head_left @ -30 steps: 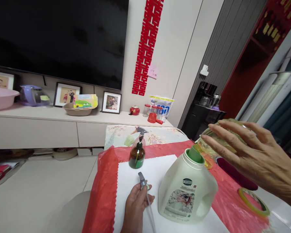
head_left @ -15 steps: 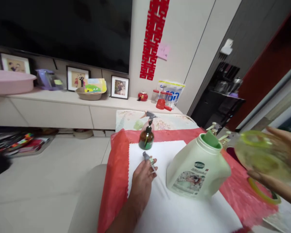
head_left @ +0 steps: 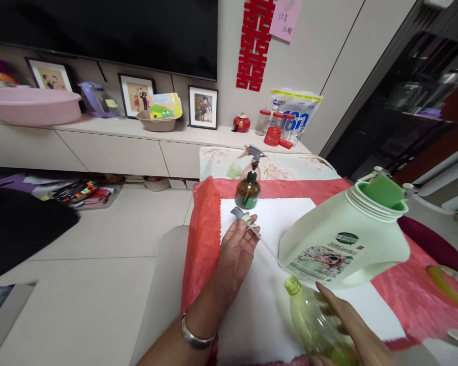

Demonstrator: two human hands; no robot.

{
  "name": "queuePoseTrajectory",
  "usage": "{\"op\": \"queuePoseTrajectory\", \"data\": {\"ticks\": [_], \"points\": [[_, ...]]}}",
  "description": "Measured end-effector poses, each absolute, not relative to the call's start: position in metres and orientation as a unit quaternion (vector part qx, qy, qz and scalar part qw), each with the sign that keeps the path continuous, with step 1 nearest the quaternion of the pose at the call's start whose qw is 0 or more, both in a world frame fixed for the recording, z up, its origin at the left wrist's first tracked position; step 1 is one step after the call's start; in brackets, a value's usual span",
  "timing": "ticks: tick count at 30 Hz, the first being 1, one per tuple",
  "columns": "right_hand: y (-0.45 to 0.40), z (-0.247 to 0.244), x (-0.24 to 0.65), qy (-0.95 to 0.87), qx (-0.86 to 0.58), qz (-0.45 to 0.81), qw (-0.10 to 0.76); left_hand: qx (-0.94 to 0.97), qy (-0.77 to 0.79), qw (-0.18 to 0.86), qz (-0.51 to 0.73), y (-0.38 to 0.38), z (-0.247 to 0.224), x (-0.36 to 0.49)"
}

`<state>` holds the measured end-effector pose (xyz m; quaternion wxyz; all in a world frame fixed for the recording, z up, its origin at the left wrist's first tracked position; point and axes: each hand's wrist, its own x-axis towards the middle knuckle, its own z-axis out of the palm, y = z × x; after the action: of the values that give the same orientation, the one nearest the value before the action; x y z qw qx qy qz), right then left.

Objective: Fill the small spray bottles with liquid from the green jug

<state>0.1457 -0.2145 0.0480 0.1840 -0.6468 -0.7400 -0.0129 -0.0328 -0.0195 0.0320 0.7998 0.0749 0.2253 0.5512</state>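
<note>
My left hand (head_left: 238, 249), palm up, holds a pump head (head_left: 246, 218) with a grey nozzle, a pale green collar and a thin clear tube slanting down to the right. A clear yellow-green bottle (head_left: 312, 317) without a cap is gripped in my right hand (head_left: 347, 320), its mouth pointing up and left. Between and beyond the hands stands a large pale green jug (head_left: 324, 239) with a green piece (head_left: 383, 191) in its open neck. An amber pump bottle (head_left: 248, 192) stands behind my left hand, and a grey trigger sprayer (head_left: 255, 151) shows behind it.
White cloth (head_left: 252, 300) lies over a red cover (head_left: 200, 229) on the table. Yellow tape (head_left: 452, 287) is at the right. Behind stands a cabinet (head_left: 122, 150) with a pink basin (head_left: 32, 105), photo frames, red-lidded jars and a bag. A maroon stool (head_left: 431, 241) is at the right.
The yellow-green bottle in my right hand has come from the far right to the front of the jug, tilting mouth-up. The camera view has shifted, while my left hand still holds the pump head.
</note>
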Motion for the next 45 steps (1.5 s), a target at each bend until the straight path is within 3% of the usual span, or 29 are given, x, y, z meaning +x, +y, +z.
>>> {"op": "queuePoseTrajectory", "data": {"ticks": [16, 23, 37, 41, 45], "points": [[-0.203, 0.052, 0.131, -0.733, -0.647, -0.019, 0.209, 0.116, 0.186, 0.806, 0.55, -0.021, 0.037, -0.035], [-0.183, 0.054, 0.115, -0.725, -0.641, -0.051, 0.247, 0.191, 0.15, 0.843, 0.481, -0.033, 0.04, -0.033], [-0.159, 0.042, 0.088, -0.693, -0.636, -0.097, 0.327, 0.194, 0.086, 0.865, 0.455, -0.041, 0.05, -0.033], [-0.161, 0.046, 0.079, -0.67, -0.644, -0.073, 0.362, 0.205, 0.055, 0.867, 0.451, -0.041, 0.049, -0.034], [-0.166, 0.05, 0.062, -0.576, -0.693, 0.052, 0.43, 0.229, 0.022, 0.861, 0.455, -0.043, 0.049, -0.035]]}}
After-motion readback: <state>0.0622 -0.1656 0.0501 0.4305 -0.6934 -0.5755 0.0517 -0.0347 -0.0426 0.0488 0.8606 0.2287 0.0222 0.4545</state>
